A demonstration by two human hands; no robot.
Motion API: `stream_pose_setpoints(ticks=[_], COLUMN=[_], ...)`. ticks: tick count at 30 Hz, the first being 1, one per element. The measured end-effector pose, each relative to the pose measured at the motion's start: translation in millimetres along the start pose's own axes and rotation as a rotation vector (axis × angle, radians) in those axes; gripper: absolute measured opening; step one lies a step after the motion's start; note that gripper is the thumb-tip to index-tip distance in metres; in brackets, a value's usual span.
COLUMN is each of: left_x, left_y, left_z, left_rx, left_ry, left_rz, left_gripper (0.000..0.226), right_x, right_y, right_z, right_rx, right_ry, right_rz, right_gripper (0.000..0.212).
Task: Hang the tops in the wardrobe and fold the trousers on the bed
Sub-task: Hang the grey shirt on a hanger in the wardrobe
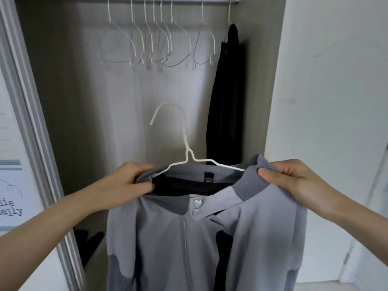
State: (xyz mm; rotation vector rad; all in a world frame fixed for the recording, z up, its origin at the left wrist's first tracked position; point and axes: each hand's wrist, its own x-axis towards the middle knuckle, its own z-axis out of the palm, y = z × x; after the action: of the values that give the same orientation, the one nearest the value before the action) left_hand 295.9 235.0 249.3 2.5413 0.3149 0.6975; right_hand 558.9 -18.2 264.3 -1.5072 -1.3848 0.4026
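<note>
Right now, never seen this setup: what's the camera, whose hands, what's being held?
There is no machine: one wide-angle camera worn on a person's head looks forward and down into an open wardrobe. The left hand and right hand each hold the ribbed collar of a grey jacket, fitting it on a white wire hanger. Above, empty hangers hang on the rail, with a black garment at its right end. The jacket is not yet hung.

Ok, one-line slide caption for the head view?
Both hands, left and right, fit a grey jacket onto a white hanger before the wardrobe.
</note>
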Motion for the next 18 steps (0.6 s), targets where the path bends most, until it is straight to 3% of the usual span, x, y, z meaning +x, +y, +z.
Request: stream_pose_setpoints(ticks=[3, 5, 7, 10, 13, 18], left_x=[4, 9, 17, 24, 29, 51], left_y=[-6, 3, 17, 19, 6, -8], left_z=[6, 11, 15, 14, -2, -9], left_rx=[-0.008, 0.076, 0.112, 0.092, 0.107, -0.188], left_ry=[0.067, 0.183, 0.22, 0.189, 0.206, 0.27], left_rz=[-0.009, 0.05, 0.108, 0.131, 0.025, -0.148], left_gripper=[0.047, 0.025, 0.01, 0.041, 0.076, 0.08], right_x=[5, 9, 13, 13, 7, 3], right_y=[-2, -5, -8, -19, -23, -28], right_z=[3, 9, 16, 17, 3, 2], right_rx=[-0.106, -0.183, -0.18, -0.011, 0.053, 0.072], right_ry=[-0.018, -0.011, -0.012, 0.002, -0.048, -0.267], right_rz=[0.004, -0.006, -0.016, 0.024, 0.093, 0.254], right_gripper=[0.063, 0.043, 0.04, 0.032, 0.046, 0.039])
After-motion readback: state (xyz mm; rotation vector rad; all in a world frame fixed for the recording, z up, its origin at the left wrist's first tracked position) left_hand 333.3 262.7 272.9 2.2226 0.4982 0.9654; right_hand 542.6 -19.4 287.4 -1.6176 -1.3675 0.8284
